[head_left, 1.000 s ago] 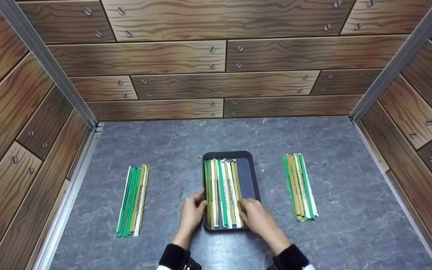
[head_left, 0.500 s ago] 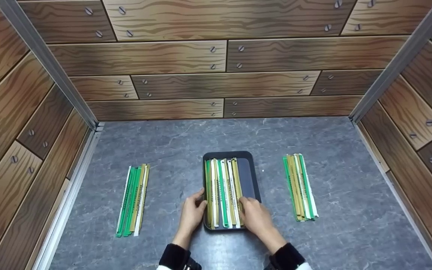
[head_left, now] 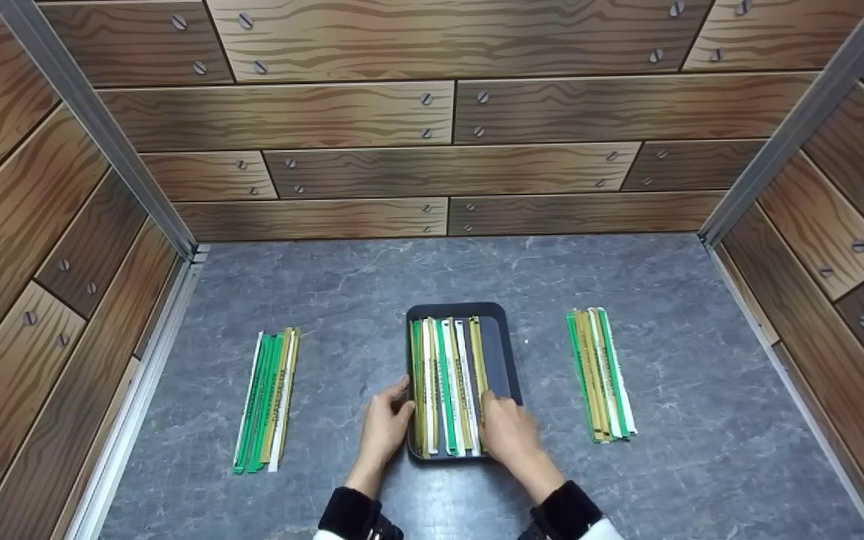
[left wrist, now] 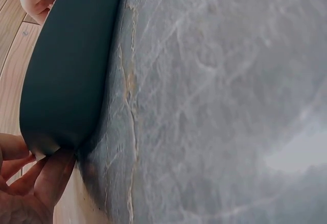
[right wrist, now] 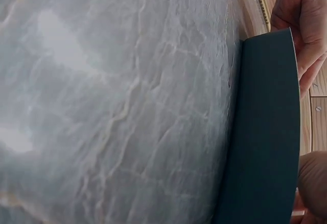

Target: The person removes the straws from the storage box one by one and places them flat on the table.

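Note:
A black rectangular tray stands in the middle of the floor in the head view. Lengthwise in its left part lies a row of long, narrow printed stick packets in green, white and gold. My left hand holds the tray's left side, thumb at the rim; its fingers show against the tray corner in the left wrist view. At the right end of the row, my right hand pinches a gold stick packet near its lower part. The right fingertips are partly hidden behind the hand.
To the left lies a bundle of green, gold and white stick packets. Another such bundle lies to the right of the tray. Wood-patterned walls with metal corner rails enclose the grey marbled surface.
The gold stick packet's far end has shifted slightly right, opening a small gap from the row. My right hand has moved a little inward and its fingers have closed in. The left hand stays put.

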Available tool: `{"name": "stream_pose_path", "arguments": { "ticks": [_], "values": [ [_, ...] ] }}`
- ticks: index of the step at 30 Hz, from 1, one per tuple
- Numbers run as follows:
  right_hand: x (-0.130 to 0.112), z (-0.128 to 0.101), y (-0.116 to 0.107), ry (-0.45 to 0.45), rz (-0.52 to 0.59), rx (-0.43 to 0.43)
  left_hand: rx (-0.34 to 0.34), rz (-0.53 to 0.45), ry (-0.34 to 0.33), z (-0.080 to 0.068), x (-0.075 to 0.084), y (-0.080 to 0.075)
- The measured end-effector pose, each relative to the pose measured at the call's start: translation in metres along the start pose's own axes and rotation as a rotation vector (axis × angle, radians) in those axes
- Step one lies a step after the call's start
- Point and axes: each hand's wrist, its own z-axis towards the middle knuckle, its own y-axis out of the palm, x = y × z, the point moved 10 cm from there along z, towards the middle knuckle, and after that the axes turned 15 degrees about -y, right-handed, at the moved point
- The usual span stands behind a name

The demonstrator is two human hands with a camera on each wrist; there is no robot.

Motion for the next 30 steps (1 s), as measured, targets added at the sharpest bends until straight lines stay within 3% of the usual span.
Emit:
{"name": "stream_pose_path", "arguments": {
  "ticks": [13,21,27,30],
  "values": [
    [0.010,0.002,0.015,0.170,0.020,-0.145,0.009,0.018,-0.002,0.002,-0.001,-0.001],
    [0.009,-0.001,0.004,0.126,0.138,-0.039,0.028,0.029,0.022,0.002,-0.001,-0.002],
    [0.016,-0.007,-0.008,0.105,0.381,0.037,0.018,0.030,0.007,0.001,-0.002,0.000],
    [0.023,-0.009,-0.015,0.111,0.441,0.060,0.024,0.028,0.000,0.001,-0.002,-0.002]
  ]
}}
